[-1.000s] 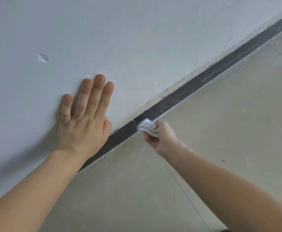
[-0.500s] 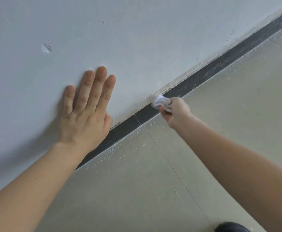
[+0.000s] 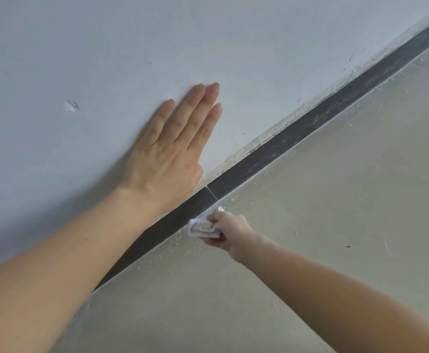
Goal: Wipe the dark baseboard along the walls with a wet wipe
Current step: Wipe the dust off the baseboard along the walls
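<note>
A dark baseboard (image 3: 297, 138) runs diagonally from lower left to upper right where the pale wall meets the floor. My right hand (image 3: 230, 231) grips a crumpled white wet wipe (image 3: 201, 227) and holds it at the baseboard's lower edge, just left of a joint in the strip. Above the baseboard, my left hand (image 3: 172, 149) lies flat on the wall with straight fingers close together. Its forearm hides the lower-left stretch of the baseboard.
The white wall (image 3: 233, 47) has a small chipped mark (image 3: 71, 106) left of my left hand. White crumbs and dust lie on the beige tiled floor (image 3: 335, 212) along the baseboard's foot. Flaking paint edges the baseboard's top.
My right hand has slid the wipe back down-left along the baseboard, past the joint. My left hand stays flat on the wall.
</note>
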A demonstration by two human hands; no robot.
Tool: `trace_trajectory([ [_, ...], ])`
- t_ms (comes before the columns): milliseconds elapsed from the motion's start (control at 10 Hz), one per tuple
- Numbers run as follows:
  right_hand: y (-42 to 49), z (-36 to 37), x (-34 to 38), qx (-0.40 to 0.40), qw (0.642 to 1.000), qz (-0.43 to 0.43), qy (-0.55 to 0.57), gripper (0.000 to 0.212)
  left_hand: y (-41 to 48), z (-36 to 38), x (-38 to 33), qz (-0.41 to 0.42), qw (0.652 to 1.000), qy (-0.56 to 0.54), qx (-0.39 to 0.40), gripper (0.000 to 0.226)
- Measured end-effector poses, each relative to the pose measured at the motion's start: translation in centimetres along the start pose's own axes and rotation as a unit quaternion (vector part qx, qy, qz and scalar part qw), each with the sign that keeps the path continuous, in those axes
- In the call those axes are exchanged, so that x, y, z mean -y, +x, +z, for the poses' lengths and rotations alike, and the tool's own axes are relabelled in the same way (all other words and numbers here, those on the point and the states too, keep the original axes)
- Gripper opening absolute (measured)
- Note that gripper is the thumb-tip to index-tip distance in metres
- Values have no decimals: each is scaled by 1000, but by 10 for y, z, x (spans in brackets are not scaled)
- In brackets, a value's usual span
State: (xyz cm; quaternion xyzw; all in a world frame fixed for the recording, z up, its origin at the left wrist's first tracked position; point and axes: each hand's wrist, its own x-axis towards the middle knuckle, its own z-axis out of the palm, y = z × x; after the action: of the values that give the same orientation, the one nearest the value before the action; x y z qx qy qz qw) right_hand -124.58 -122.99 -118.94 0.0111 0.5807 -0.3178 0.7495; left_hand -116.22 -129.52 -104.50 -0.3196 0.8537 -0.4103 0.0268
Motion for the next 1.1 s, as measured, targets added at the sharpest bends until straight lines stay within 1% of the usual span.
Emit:
trace_trajectory([
  [100,-1,26,-25,47,998,30,-32,24,0,0,1,23,999,25,24,82],
  [200,2,51,-43,83,994,56,-48,3,-5,1,3,32,998,38,35,81],
  [300,8,69,-55,104,994,27,-25,12,-3,0,4,38,998,42,38,81],
  [400,19,70,-51,73,997,19,25,9,-3,-1,3,36,997,43,43,81],
  [500,36,54,-33,3,998,18,67,18,-3,0,3,32,997,48,41,81],
  [600,30,25,0,-30,993,-18,115,12,-3,1,1,26,998,51,37,81],
  [700,24,-11,36,-45,983,-73,162,14,-3,2,1,21,998,55,34,80],
  [800,10,-36,60,-76,972,-116,191,13,-2,1,1,21,997,59,35,81],
  [900,-1,-58,80,-134,938,-146,286,15,-2,-1,1,19,998,57,36,80],
  [1000,-11,-58,76,-146,935,-125,298,11,-2,0,-1,24,997,63,42,78],
  [1100,-5,-35,47,-63,974,-68,208,16,3,1,-11,58,994,77,47,72],
])
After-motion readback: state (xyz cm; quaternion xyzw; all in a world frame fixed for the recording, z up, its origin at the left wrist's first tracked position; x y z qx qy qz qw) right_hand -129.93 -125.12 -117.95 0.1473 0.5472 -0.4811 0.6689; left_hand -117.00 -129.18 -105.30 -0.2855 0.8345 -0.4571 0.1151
